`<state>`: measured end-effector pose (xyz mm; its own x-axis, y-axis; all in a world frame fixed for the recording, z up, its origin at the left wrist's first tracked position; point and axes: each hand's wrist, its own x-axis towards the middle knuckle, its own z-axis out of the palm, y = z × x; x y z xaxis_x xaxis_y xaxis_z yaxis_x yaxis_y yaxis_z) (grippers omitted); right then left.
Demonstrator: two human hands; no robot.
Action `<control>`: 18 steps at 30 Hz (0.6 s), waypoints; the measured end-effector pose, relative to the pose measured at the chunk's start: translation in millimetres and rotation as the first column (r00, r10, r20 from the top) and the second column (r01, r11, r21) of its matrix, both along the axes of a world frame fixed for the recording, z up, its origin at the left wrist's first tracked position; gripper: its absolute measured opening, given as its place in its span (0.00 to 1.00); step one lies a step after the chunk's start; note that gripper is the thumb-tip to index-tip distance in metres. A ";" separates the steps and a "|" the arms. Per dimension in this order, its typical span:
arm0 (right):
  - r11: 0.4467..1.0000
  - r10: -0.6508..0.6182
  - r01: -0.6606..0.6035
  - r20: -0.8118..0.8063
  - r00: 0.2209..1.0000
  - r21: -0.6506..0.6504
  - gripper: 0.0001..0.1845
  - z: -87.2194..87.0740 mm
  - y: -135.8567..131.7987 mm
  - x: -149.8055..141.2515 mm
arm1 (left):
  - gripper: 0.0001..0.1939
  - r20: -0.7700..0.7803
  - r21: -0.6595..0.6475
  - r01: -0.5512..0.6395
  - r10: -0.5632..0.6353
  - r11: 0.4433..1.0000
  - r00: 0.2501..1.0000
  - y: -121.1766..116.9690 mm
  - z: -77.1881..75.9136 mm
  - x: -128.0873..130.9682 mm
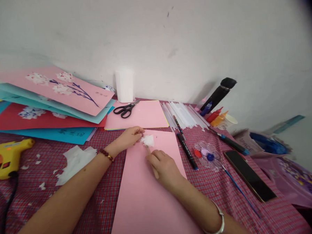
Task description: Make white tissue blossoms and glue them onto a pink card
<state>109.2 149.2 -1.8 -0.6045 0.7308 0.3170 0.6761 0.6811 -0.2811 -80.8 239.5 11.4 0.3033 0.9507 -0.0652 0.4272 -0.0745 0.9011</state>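
A pink sheet of paper (149, 197) lies lengthwise in front of me on the checked cloth. Near its far end sits a small crumpled clump of white tissue paper (148, 140). My left hand (133, 136) rests at the sheet's upper left edge, its fingers curled together beside the clump; whatever they pinch is hidden. My right hand (165, 168) is closed around a short, pale wooden-looking stick (148, 150), whose tip meets the near side of the tissue clump. A torn piece of white tissue (76, 163) lies left of the sheet.
Behind are black-handled scissors (125, 110) on stacked pink paper (145, 117) and clear glue sticks (183, 113). Finished flower cards (89, 103) and a yellow glue gun (8, 156) occupy the left. A marker (187, 152), paint palette (206, 156), paintbrush (240, 189) and phone (249, 175) lie right.
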 end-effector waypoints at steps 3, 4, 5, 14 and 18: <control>0.994 -0.033 0.010 -0.214 0.976 -0.109 0.12 1.4 -0.4 3.6 | 0.13 0.039 -0.006 -0.003 0.003 1.000 0.999 1.5 -5.3 -1.6; 0.985 -0.089 0.029 -0.348 0.933 -0.173 0.11 1.7 0.6 5.5 | 0.13 0.051 -0.014 -0.005 0.006 1.000 0.999 2.3 -8.4 -2.0; 0.969 -0.167 0.049 -0.493 0.854 -0.244 0.10 1.7 2.3 7.5 | 0.14 0.063 -0.019 -0.004 0.006 1.000 0.998 3.3 -11.7 -2.1; 0.814 -0.493 -0.139 -0.798 0.346 -0.564 0.11 -4.0 18.1 19.2 | 0.09 0.171 -0.264 -0.034 0.081 0.964 0.982 13.3 43.9 -22.1; 0.791 -0.499 -0.148 -0.766 0.404 -0.593 0.12 -3.3 19.1 20.5 | 0.08 0.058 -0.007 -0.140 0.140 0.990 0.988 -12.8 107.0 -77.5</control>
<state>129.8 168.3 -5.1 -0.0669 0.9919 0.1077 -0.0813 0.1021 -0.9914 -158.3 226.7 118.4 0.1702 0.9839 -0.0543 0.3796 -0.0146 0.9250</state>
